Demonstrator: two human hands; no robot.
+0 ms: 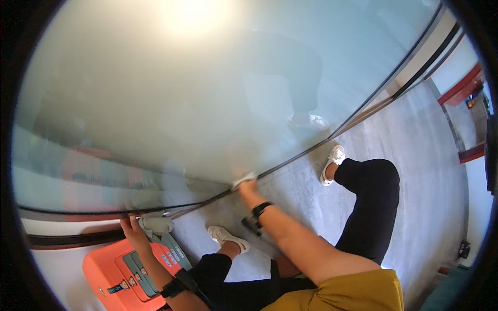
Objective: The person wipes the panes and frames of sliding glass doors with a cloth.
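A large frosted glass panel [163, 105] with a dark edge fills the upper view. Against its lower edge, my right hand [247, 186] presses a crumpled white cloth [244, 179]; the hand is slightly blurred. My left hand [134, 233] is farther left, its fingertips at the panel's dark edge. A grey cloth [157, 225] bunches out from under its thumb side, and the hand appears to hold it. Below that hand stands an orange and grey suitcase [113, 262] with stickers. Both wrists wear black bands.
My feet in white shoes [334, 163] stand apart on a grey floor [420, 163], knees bent. A dark rail [74, 239] runs along the wall at left. A door track [363, 112] continues to the right. Red furniture parts [471, 152] show at the right rim.
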